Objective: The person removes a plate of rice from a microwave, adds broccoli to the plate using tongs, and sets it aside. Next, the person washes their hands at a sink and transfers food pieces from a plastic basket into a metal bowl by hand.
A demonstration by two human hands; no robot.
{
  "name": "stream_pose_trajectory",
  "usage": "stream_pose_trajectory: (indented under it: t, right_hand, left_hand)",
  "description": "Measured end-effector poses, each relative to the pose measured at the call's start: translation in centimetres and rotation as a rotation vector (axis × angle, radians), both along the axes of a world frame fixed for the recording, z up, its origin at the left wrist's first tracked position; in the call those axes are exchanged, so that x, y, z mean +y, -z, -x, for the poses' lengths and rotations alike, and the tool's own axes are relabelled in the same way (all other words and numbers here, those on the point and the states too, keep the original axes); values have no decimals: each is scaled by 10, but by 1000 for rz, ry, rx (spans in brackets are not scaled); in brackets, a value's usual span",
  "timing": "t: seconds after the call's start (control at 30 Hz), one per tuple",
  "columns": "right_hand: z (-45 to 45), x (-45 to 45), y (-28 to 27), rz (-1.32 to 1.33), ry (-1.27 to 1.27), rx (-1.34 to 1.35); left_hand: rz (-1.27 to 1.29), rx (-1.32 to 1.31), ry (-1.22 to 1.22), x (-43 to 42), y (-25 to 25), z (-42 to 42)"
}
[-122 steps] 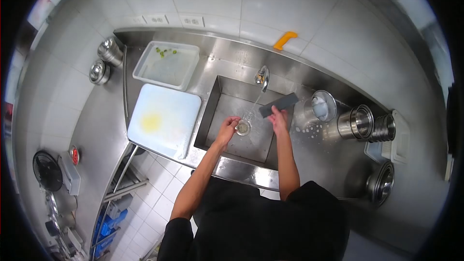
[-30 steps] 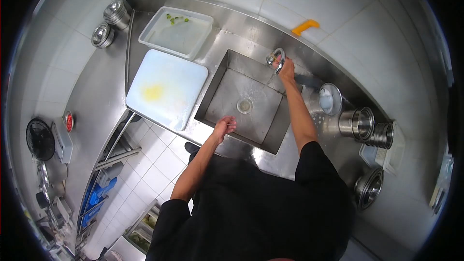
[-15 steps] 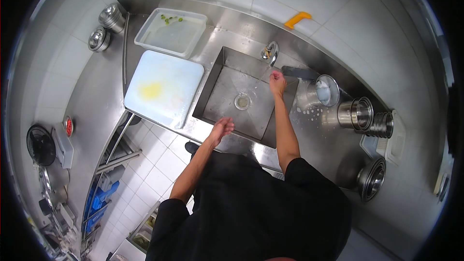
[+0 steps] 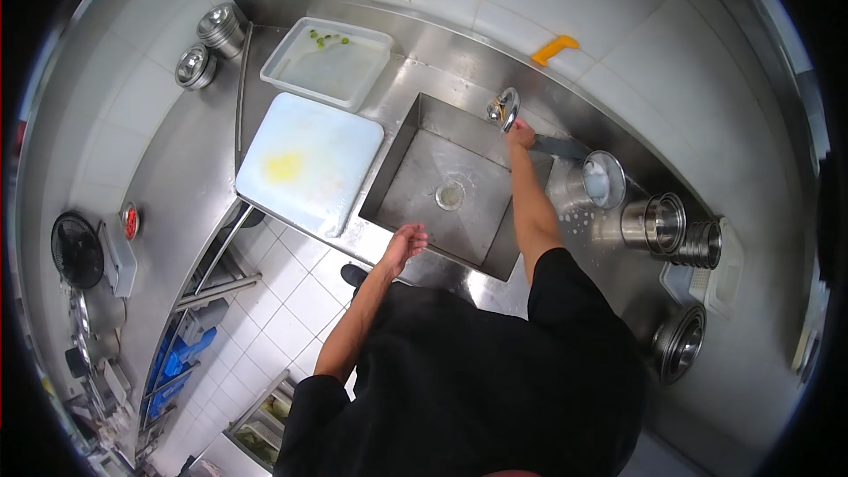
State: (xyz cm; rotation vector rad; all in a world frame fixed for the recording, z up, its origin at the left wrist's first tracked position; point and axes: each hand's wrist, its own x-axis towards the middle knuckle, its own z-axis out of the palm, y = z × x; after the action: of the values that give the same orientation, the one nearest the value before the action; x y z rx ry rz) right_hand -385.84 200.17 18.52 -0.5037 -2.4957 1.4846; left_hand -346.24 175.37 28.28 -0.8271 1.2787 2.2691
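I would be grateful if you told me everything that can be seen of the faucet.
The faucet is silvery, shiny and metal-looking, with a curved spout arching forward toward the sink. It stands upright on the counter behind the sink's back edge. A small orange-yellow patch shows near its base, too small to identify. The right hand is at the spout's lower end; whether it touches is unclear. No water stream can be made out.

Right grip (image 4: 522,133) moved up to faucet (image 4: 510,106), dark block (image 4: 563,147) laid nearby, left grip (image 4: 404,245) withdrawn from drain (image 4: 450,195)
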Motion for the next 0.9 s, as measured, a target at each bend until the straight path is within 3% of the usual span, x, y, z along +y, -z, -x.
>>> stream_pose_trajectory:
  t: [0.17, 0.27, 0.37, 0.47, 0.57, 0.67, 0.77, 0.9]
  right_hand:
    - [16, 12, -15, 162, 2, -155]
    - [19, 13, -44, 387, -111, -396]
    - [14, 4, -58, 417, -192, -423]
    - [58, 13, 6, 375, -255, -485]
    - [40, 7, -27, 422, -249, -591]
    - [14, 1, -55, 794, -53, -503]
    - [6, 30, -36, 1167, -159, -464]
    - [-28, 23, -71, 1288, -39, -427]
  left_hand:
    - [-40, -3, -3, 1, 1, -7]
    - [-37, -8, 6, -1, 3, -8]
    - [-37, -4, 11, -2, 3, -12]
    - [-31, -10, -3, -4, -2, -13]
    - [-33, -23, -20, -8, -1, -15]
    - [-25, -28, -40, -12, -2, -17]
    - [-20, -23, -75, -16, -7, -17]
    - [-31, -15, -82, -21, -5, -23]
